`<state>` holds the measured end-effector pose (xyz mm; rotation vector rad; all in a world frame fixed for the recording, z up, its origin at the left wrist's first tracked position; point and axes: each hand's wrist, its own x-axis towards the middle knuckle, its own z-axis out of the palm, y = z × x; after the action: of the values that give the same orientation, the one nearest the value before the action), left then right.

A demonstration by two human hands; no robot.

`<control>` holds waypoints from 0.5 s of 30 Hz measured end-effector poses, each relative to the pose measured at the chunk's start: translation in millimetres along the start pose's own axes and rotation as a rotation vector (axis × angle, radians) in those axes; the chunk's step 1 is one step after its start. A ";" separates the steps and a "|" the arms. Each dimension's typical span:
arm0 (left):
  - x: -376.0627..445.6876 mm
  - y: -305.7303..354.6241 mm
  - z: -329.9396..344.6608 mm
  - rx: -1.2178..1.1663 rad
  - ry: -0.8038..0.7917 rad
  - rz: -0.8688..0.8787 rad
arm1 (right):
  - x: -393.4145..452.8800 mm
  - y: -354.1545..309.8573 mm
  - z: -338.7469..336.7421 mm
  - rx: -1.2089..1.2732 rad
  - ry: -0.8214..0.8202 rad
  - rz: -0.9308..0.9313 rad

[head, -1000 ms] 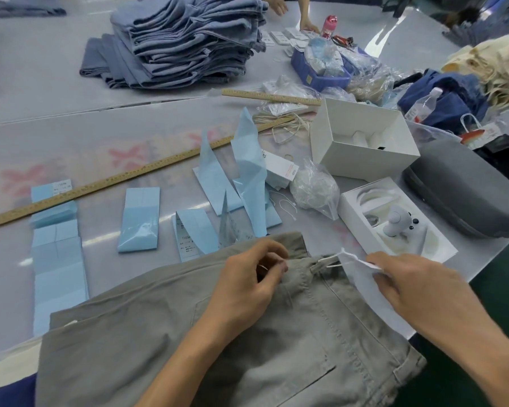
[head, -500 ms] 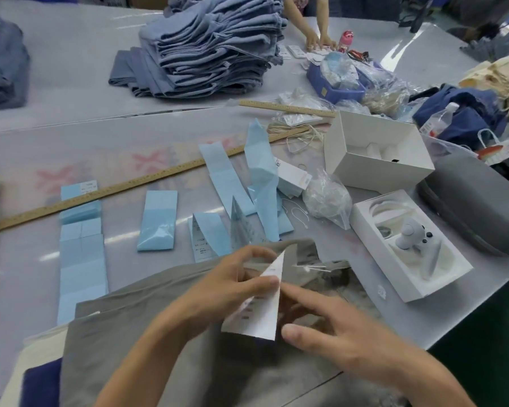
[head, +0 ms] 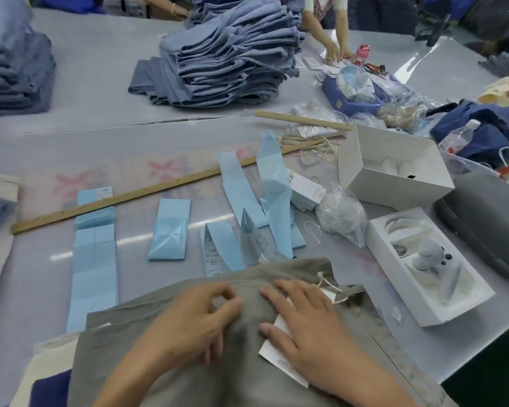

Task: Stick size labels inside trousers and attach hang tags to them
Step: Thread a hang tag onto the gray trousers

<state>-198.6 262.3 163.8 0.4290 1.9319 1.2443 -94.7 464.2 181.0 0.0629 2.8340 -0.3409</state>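
Head cam: hang tag (head: 282, 358) looks strung onto the grey trousers (head: 247, 374) already. Right hand (head: 309, 327) lies flat on it, fingers straight; left hand (head: 194, 321) rests beside, fingers loosely curled. Can't tell if the size label's in.

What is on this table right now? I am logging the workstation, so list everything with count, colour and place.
grey trousers: one, grey, near edge, under both hands
hang tag: one, white, under right hand
label strips: several, light blue, mid table
long ruler: one, wooden, diagonal
jeans stack: one, blue, far centre
open boxes: two, white, right
grey case: one, far right
left hand: on trousers
right hand: flat on tag
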 end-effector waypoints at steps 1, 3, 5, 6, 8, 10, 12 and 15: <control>5.4 -5.9 -7.2 0.068 0.158 0.036 | 3.9 4.2 1.8 0.055 -0.039 -0.007; 19.7 -11.8 -23.2 0.160 0.420 0.077 | 17.5 11.4 -16.0 0.416 0.052 0.003; 43.3 -10.9 -33.0 0.251 0.506 0.097 | 39.3 24.4 -43.0 0.773 0.325 0.018; 59.1 -9.4 -34.6 0.302 0.494 0.119 | 55.4 34.5 -53.6 0.799 0.542 0.014; 97.7 -2.6 -30.6 0.438 0.404 0.202 | 98.9 61.1 -67.4 0.724 0.780 0.090; 135.5 7.0 -19.1 0.637 0.261 0.283 | 145.7 90.2 -65.7 0.666 0.615 0.251; 165.9 10.0 -8.7 0.850 0.131 0.309 | 179.8 115.1 -47.6 0.775 0.230 0.507; 191.8 -3.7 -4.7 1.166 0.033 0.288 | 200.7 135.6 -8.8 0.722 -0.136 0.689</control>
<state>-323.9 380.5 79.2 1.2900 2.5236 0.1223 -279.1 599.9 101.2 1.0648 2.2207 -1.0992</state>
